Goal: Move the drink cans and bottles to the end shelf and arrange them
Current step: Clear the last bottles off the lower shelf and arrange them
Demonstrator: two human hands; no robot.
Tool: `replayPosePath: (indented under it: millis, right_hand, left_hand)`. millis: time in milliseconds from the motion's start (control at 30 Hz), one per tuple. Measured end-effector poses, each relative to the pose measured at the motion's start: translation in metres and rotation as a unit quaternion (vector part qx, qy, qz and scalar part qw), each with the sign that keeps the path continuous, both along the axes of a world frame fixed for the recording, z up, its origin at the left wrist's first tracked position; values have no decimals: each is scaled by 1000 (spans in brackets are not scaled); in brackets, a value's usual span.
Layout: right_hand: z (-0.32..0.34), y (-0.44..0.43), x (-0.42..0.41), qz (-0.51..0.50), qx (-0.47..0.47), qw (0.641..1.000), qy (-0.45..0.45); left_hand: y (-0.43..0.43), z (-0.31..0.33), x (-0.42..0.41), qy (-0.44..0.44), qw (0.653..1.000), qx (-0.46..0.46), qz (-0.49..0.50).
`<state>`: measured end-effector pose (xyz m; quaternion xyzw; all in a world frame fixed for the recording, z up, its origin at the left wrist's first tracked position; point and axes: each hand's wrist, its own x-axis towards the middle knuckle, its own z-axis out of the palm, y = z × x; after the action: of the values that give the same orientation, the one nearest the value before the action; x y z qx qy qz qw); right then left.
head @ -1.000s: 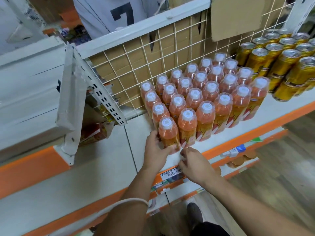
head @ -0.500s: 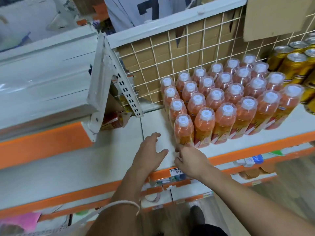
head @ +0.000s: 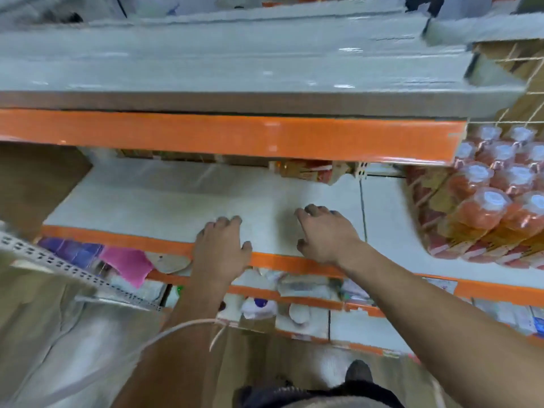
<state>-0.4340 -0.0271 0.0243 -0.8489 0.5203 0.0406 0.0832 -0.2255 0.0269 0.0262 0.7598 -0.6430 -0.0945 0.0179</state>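
Hands are free: our left hand [head: 222, 245] and right hand [head: 326, 234] sit palm-down at 6 o'clock of centre, over the front lip of the middle shelf [head: 164, 201]. The fingers are loose and apart, and nothing is held. Blur hides whether the palms touch the shelf or hover.

The orange drink bottles [head: 482, 207], white caps up, stand in a tight block at 3 o'clock on that same shelf, well apart from our right hand. No cans are in view.

We judge this a gap between loads, with the block set and us turning off for more. To do it well, we should swing away without clipping the front row. The next load should go hard against the block's 9 o'clock side, rows square, bases fully behind the orange lip. Bottles are best gripped by the body, not the cap.

Half a second back, our right fingertips were at the foot of the front bottle and our left hand lay just beside it; now both are off. The view has swung left, so the block has gone from centre to the 3 o'clock edge. The gold cans at 2 o'clock have dropped out, and the upper shelf [head: 223, 136] now fills 12 o'clock.
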Motion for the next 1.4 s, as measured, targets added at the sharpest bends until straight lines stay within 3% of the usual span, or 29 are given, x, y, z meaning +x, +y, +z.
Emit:
replayPosePath:
  millis: [367,533,700,833,933,1033,1133,1267,1400]
  right_hand:
    - [-4,-22,52,-51,12,993,106]
    - [-9,-72,55,-88,14,988,129]
    - [-32,-142,49,-125,7,979,163]
    - [-55,-178,47,-159,6,978,134]
    - [-63,-193,40,-199,-18,972,122]
    - [-57,-201,38,-168,-36,971,163]
    - [-59,-198,39,-162,-39,983,78]
    - [-65,-173,30,-168,-83,974,124]
    - [-59,-151,15,-186,-61,973,125]
  left_hand:
    - [-5,-29,46,95,995,7,-3]
    - [-46,-37,30,147,989,-7,-6]
    - [-74,-54,15,201,979,36,15]
    - [-77,-56,4,225,974,25,19]
    - [-75,-61,2,212,977,19,27]
    - [-72,-66,5,184,982,20,25]
    - [-70,-69,0,181,983,30,20]
    - [-66,-61,-15,178,983,33,-3]
    - [-59,-50,-26,153,987,48,-23]
